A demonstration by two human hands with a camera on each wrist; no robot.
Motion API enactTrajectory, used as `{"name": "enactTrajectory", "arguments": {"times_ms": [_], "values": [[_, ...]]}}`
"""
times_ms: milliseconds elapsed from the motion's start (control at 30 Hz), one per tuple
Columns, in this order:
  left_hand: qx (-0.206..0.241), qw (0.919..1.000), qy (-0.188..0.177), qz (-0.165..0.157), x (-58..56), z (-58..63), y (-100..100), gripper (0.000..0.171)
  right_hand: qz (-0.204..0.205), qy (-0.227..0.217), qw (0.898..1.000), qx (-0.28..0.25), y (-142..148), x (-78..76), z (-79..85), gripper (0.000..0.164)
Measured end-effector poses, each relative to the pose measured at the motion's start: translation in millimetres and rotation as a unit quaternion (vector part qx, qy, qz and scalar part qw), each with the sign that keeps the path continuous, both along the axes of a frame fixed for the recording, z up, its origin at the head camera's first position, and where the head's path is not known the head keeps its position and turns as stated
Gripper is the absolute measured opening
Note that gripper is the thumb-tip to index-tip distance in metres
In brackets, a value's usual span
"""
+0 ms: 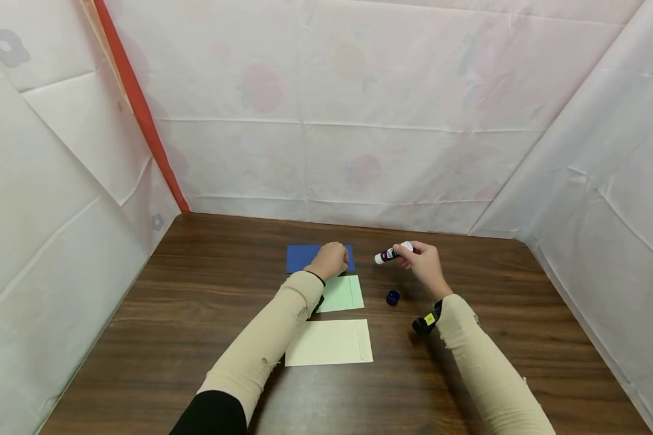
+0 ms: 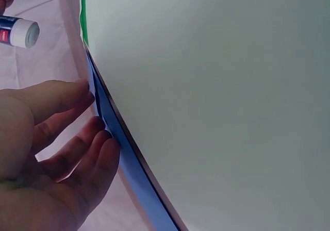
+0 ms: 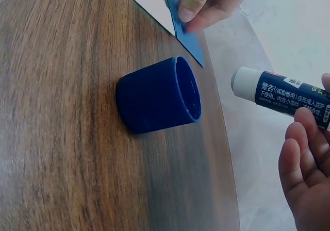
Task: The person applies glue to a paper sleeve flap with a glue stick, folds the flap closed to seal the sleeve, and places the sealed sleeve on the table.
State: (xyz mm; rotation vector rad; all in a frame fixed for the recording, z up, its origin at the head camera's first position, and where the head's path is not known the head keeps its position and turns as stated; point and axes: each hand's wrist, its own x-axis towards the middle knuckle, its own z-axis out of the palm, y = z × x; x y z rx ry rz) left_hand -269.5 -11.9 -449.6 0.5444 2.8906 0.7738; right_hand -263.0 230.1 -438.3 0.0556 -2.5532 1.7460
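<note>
My left hand (image 1: pixel 329 260) is at the right end of a blue envelope (image 1: pixel 299 258) that lies flat on the table. In the left wrist view its thumb and fingers pinch the raised flap edge of that envelope. To the right, my right hand (image 1: pixel 425 266) holds a glue stick (image 1: pixel 389 255) above the table. The stick is uncapped, and its white end points left toward the blue envelope, apart from it. Dark blue and standing alone, the glue stick's cap (image 1: pixel 393 297) sits on the table below the right hand, its hollow shown in the right wrist view.
Nearer the body lie a light green envelope (image 1: pixel 340 294), partly under the left wrist, and a cream envelope (image 1: pixel 326 343). The brown wooden table (image 1: pixel 196 314) ends at a pale patterned cloth (image 1: pixel 326 163) behind and on both sides. A red strip (image 1: pixel 141 109) runs up the left corner.
</note>
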Motion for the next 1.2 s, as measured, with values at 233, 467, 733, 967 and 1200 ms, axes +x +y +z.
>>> {"name": "enactTrajectory", "arguments": {"times_ms": [233,467,733,967,1200], "values": [[0.029,0.9996,0.003,-0.006,-0.1,-1.4,-5.0,0.036,-0.004,0.001,1.000,-0.002,2.6,1.6,0.9,0.042],[0.033,0.9995,0.004,-0.001,1.1,-0.8,-7.0,0.021,-0.005,-0.001,1.000,-0.009,4.5,1.7,0.2,0.042],[0.029,0.9996,0.005,0.006,0.1,-5.3,-8.1,0.018,-0.008,0.000,1.000,-0.022,1.1,5.8,3.9,0.037],[0.027,0.9995,0.014,0.003,0.8,-6.1,-9.1,0.015,-0.010,0.000,1.000,-0.029,-1.4,7.2,3.8,0.035],[0.030,0.9994,0.019,0.004,8.1,-0.9,-12.0,0.014,0.000,-0.011,0.998,-0.055,-0.6,8.8,5.9,0.033]]}}
